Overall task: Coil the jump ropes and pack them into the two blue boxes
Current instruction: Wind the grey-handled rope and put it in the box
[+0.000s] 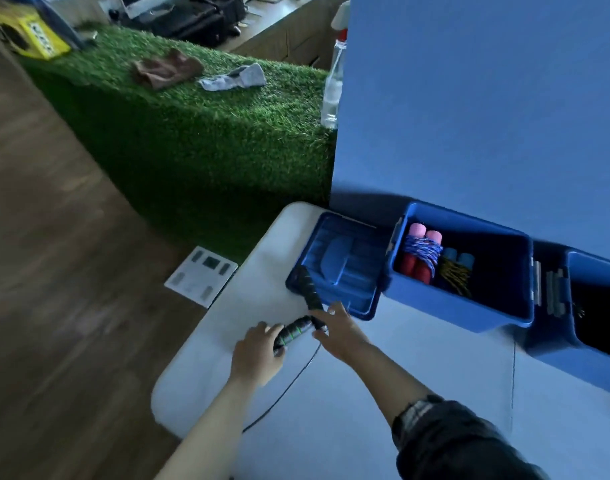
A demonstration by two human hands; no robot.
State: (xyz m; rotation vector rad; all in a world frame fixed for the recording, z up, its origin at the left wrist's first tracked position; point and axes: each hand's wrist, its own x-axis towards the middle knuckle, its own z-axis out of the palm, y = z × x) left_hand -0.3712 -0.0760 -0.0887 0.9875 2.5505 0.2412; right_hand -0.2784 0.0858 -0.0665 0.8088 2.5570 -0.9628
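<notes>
Left hand (258, 355) gripping one black jump-rope handle (293, 332) on the white table (199, 382), right hand (338, 329) apparently pinching the second handle (308, 289) resting on the blue lid (345, 265), cord (289, 382) trailing between forearms

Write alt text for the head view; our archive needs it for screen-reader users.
Two bare hands hold a black jump rope over a white table: the left hand grips one handle, the right hand is at the other handle. Behind, an open blue box holds two coiled ropes beside its lid.
</notes>
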